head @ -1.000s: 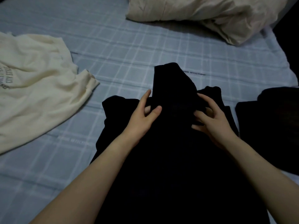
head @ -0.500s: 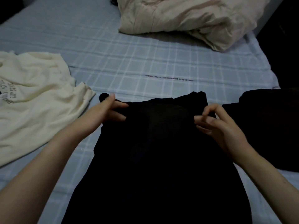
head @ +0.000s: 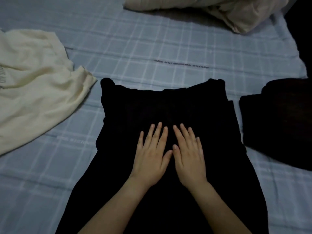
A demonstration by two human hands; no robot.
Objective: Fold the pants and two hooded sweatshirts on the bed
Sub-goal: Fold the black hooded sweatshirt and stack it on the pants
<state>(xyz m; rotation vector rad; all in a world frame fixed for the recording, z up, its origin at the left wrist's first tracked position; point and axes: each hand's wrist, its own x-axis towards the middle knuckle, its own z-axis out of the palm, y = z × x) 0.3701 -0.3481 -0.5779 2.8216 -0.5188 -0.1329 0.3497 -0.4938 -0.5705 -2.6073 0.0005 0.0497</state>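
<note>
Both hands moved from the far edge to the middle of the black sweatshirt (head: 168, 107): left hand (head: 151, 157), right hand (head: 190, 157), flat, fingers spread, gripping nothing. Cream sweatshirt (head: 33, 85) left; dark folded garment (head: 278, 119) right, on bed (head: 152, 48).

Checked bed (head: 152, 39), garments, perhaps duvet (head: 211, 9)

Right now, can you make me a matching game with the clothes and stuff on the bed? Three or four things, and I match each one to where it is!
Things:
1. cream sweatshirt
2. black garment under the hands
3. beige pillow
4. dark pile

Places:
A. far end of the bed, top of the view
B. middle, with the left hand and right hand flat on it
C. right edge
D. left side, unfolded

Pairs: 1-D, 2-B, 3-A, 4-C
</note>
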